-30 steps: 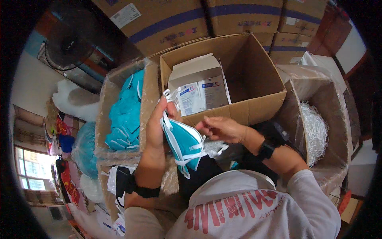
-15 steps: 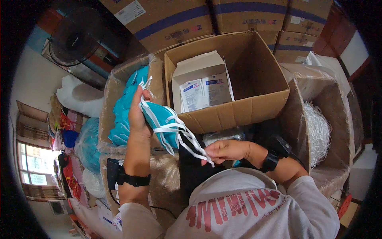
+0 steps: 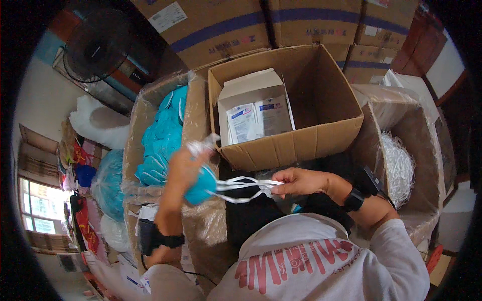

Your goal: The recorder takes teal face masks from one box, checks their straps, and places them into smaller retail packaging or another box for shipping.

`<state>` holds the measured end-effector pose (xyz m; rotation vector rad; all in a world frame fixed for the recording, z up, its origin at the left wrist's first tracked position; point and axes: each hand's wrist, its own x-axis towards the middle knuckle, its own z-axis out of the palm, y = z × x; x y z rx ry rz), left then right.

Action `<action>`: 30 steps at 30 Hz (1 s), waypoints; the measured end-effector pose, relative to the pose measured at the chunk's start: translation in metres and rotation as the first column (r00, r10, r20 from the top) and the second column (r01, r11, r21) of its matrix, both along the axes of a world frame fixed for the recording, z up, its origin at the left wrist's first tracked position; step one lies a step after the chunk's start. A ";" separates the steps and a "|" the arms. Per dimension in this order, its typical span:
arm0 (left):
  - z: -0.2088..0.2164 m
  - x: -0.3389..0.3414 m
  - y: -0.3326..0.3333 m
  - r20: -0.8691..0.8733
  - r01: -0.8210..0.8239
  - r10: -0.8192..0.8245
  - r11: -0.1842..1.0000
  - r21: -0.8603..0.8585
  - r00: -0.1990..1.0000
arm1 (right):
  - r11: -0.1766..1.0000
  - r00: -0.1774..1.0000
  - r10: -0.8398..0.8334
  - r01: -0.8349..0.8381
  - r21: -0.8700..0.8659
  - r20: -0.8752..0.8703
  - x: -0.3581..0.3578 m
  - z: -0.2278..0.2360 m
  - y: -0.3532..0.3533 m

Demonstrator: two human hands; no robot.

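Observation:
My left hand [image 3: 182, 168], smeared by motion, is closed on teal face masks [image 3: 203, 186] in front of the left carton. How many masks it holds I cannot tell. White elastic straps [image 3: 236, 196] run from them, drawn out to the right. My right hand [image 3: 304, 181] pinches the far ends of these straps between thumb and fingers. A blurred whitish bit, perhaps more strap, shows above my left hand.
On the left, a plastic-lined carton [image 3: 131, 145] holds many teal masks [image 3: 163, 133]. Ahead, an open brown carton [image 3: 296, 148] contains a white box [image 3: 251, 93] of flat packets. White elastic strands [image 3: 397, 173] fill part of the right carton [image 3: 432, 150]. Stacked cartons [image 3: 221, 25] and a fan [image 3: 95, 47] stand behind.
My left hand has come down and nearer, turning the masks over. My right hand has shifted slightly right and up. The straps now stretch nearly level between both hands.

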<state>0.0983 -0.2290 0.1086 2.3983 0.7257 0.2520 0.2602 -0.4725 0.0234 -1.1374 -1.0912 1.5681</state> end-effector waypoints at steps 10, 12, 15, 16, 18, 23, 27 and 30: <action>-0.051 0.018 -0.093 -0.013 0.286 -0.408 0.661 -0.694 0.913 | 0.979 0.790 -0.146 0.028 0.204 0.595 -0.005 0.037 0.006; -0.049 0.016 -0.093 -0.063 0.290 -0.437 0.691 -0.662 0.897 | 0.998 0.767 -0.032 -0.013 0.065 0.641 -0.003 0.048 0.004; -0.052 0.010 -0.088 -0.065 0.296 -0.412 0.748 -0.595 0.909 | 0.996 0.880 -0.042 0.002 0.084 0.474 -0.003 0.040 0.002; -0.058 0.007 -0.086 -0.037 0.304 -0.396 0.757 -0.578 0.917 | 0.997 0.929 -0.052 0.027 0.074 0.366 -0.003 0.036 0.002; -0.065 -0.001 -0.083 -0.004 0.297 -0.360 0.776 -0.557 0.933 | 0.997 0.988 -0.075 0.069 0.045 0.137 -0.004 0.030 0.002; -0.065 -0.021 -0.072 -0.061 0.238 -0.334 0.775 -0.586 0.941 | 0.998 0.949 -0.054 0.055 0.004 0.310 0.002 0.035 -0.001; -0.069 -0.015 -0.075 0.064 0.364 -0.403 0.733 -0.575 0.913 | 0.993 0.922 -0.065 0.021 0.118 0.382 -0.004 0.035 0.001; -0.069 -0.012 -0.077 -0.014 0.346 -0.417 0.771 -0.535 0.909 | 0.979 0.903 -0.042 -0.048 0.196 0.428 -0.013 0.054 -0.001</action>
